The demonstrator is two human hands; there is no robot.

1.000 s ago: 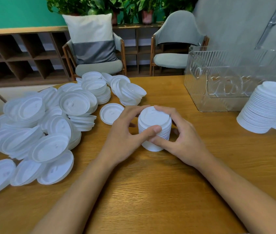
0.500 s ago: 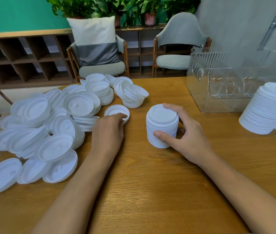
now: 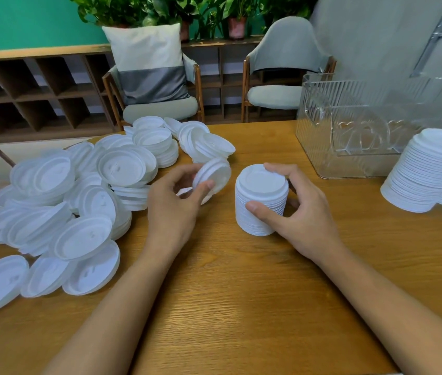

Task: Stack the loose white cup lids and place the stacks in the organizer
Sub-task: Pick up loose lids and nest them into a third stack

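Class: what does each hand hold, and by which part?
Left hand pinches one tilted lid by its rim; right hand grips the lid stack around its sides.

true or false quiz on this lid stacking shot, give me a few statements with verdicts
1. The left hand holds a single lid, tilted. True.
2. The right hand lies flat on bare wood. False: it grips the short stack standing on the table.
3. The loose lids are piled to the right of that stack. False: they lie to its left.
4. Tall stacks stand on the table outside the clear organizer. True.
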